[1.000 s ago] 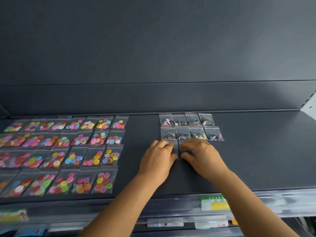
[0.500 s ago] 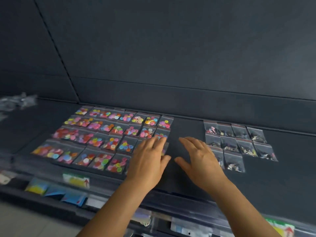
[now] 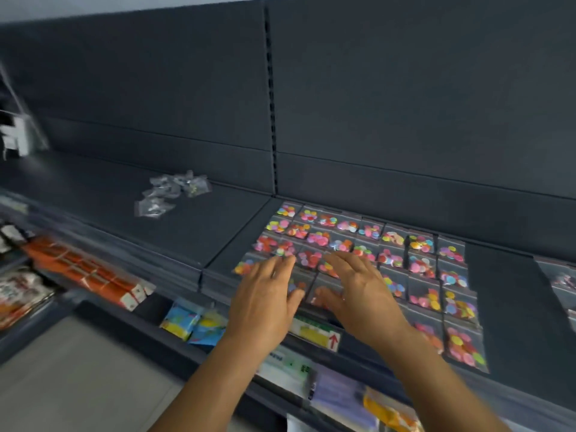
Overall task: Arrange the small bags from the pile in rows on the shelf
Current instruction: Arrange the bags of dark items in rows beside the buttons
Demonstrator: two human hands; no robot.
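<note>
A loose pile of small clear bags (image 3: 170, 193) lies on the dark shelf (image 3: 199, 232) at the left. Rows of clear bags with coloured buttons (image 3: 420, 263) cover the shelf's middle. Part of the rows of small dark-filled bags (image 3: 561, 282) shows at the right edge. My left hand (image 3: 265, 294) and my right hand (image 3: 358, 288) hover side by side over the left part of the coloured rows, fingers straight and spread, holding nothing. The view is blurred by motion.
A perforated upright (image 3: 271, 98) divides the dark back panel. Price labels (image 3: 314, 333) sit on the shelf's front rail. Lower shelves hold orange packs (image 3: 87, 275), blue and yellow packets (image 3: 193, 325) and other bagged goods (image 3: 336, 391). The pale floor (image 3: 78, 378) lies at the lower left.
My hands let go of the dark-filled bags at the right and moved left, open, over the coloured rows. My head turned left, bringing the loose pile into view.
</note>
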